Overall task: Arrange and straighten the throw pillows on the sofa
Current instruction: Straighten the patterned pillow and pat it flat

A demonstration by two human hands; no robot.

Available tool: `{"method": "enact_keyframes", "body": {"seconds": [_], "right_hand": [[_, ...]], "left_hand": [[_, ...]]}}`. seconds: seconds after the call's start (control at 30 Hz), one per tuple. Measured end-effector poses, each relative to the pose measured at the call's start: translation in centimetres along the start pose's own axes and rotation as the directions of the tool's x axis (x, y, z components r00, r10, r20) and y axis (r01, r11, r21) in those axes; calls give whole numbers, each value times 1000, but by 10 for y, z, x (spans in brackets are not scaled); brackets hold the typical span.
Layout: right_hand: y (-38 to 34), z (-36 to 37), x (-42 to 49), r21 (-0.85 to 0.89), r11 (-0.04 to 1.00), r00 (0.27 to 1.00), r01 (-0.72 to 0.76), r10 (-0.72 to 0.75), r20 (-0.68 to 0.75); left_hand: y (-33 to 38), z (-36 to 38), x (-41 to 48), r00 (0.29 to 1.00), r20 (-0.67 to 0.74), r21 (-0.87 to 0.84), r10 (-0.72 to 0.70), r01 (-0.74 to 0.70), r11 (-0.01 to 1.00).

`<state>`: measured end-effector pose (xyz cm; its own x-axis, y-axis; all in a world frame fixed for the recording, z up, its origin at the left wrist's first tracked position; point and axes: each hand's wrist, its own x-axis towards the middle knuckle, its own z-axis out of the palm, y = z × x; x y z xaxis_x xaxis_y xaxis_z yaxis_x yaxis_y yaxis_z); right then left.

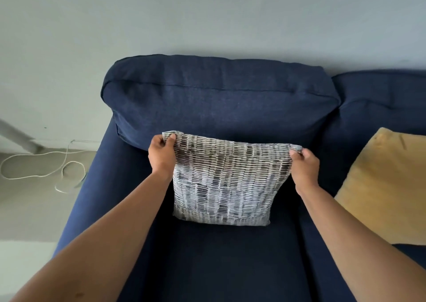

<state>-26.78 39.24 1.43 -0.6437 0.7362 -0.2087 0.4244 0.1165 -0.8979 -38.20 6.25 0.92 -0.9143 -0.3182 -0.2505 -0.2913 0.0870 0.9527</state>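
The left hand (161,150) and right hand (303,163) each pinch a top corner of the patterned pillow (227,182), standing on the sofa (207,255) seat before the back cushion (219,99); released unsupported, it may flop forward.

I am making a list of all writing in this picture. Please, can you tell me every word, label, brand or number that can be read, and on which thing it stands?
None: no readable text anywhere.
Patterned pillow, held by left hand and right hand: dashes only, no letters.
Yellow pillow and sofa: plain fabric, no label visible.
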Motion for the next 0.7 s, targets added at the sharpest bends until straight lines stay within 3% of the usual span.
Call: {"method": "enact_keyframes", "body": {"seconds": [0.17,0.47,0.7], "right_hand": [[-1,1,-1,-77,997,1000,3,-1,21],[0,7,-4,-126,992,1000,8,-11,-24],[-8,14,-16,-158,983,984,95,-117,-137]], "left_hand": [[-5,6,-8,998,-38,56,-56,58,997],[-1,4,-9,998,-43,145,-34,40,989],[14,4,-22,990,-122,119,70,-56,991]]}}
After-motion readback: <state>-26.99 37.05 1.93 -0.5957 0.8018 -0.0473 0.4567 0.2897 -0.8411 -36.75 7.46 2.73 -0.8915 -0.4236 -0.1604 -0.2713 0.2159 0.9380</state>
